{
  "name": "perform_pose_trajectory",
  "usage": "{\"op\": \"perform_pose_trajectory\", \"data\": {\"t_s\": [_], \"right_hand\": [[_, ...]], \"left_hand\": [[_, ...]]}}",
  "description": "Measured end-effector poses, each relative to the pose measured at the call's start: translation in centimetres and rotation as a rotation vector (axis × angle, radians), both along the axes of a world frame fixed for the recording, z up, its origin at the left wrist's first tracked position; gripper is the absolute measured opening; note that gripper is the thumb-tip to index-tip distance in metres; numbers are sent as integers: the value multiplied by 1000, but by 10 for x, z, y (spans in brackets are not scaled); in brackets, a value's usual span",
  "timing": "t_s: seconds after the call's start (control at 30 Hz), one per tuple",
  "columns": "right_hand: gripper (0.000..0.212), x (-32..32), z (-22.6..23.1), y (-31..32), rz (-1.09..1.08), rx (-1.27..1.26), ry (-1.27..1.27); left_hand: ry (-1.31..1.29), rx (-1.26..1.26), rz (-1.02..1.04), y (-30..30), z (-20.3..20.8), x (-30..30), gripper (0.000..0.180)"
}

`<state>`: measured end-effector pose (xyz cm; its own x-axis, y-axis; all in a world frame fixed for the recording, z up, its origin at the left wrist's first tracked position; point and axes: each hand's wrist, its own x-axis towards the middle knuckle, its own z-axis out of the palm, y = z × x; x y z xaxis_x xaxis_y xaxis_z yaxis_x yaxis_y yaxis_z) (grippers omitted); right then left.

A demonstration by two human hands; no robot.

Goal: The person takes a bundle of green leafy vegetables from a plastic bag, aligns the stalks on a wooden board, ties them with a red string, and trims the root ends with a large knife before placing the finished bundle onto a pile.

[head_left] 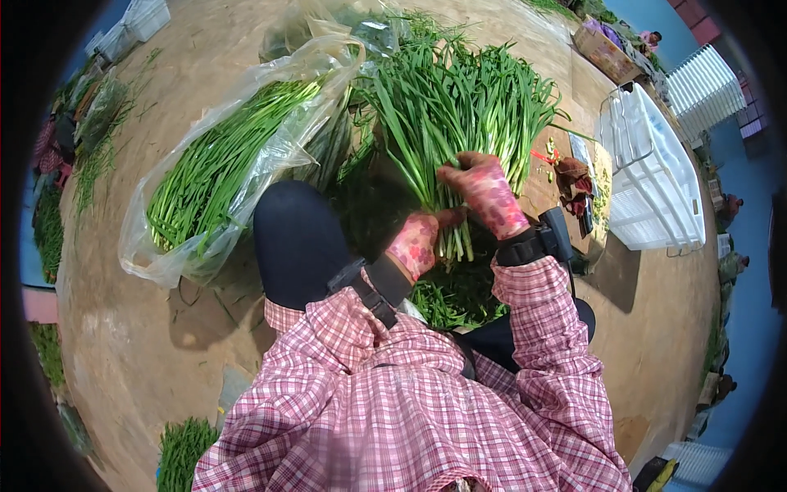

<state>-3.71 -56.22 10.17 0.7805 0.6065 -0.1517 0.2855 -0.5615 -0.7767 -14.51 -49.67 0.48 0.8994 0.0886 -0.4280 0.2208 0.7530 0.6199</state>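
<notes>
My left hand (418, 239) is closed around the pale lower stalks of a bunch of garlic chives (422, 152). My right hand (485, 187), fingers curled, pinches stalks of the same bunch a little higher up and to the right. Pink patterned gloves cover both hands, with the fingertips showing bare. Beyond my hands a larger heap of garlic chives (512, 98) spreads out, leaves pointing away from me; where the held bunch parts from it I cannot tell. Cut stalk ends (455, 243) hang below my hands, over loose green trimmings (455, 299) between my knees.
To the left lies an open clear plastic bag (135, 246) of chives. White plastic crates (656, 168) stand at the right, beside a board with dark red cloth (574, 184) and small tools. More chives (187, 447) lie at the lower left. Other people sit farther off along both sides.
</notes>
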Motion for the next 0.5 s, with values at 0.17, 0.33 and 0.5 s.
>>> {"op": "perform_pose_trajectory", "data": {"t_s": [0.17,0.33,0.5], "right_hand": [[14,-5,4,-31,-16,556,424],[10,-46,21,-56,76,667,506],[8,-71,40,-118,217,1068,617]], "left_hand": [[-357,-566,-64,2,11,-2,52],[-367,-444,-103,4,7,1,33],[-148,-303,-66,7,5,1,32]]}}
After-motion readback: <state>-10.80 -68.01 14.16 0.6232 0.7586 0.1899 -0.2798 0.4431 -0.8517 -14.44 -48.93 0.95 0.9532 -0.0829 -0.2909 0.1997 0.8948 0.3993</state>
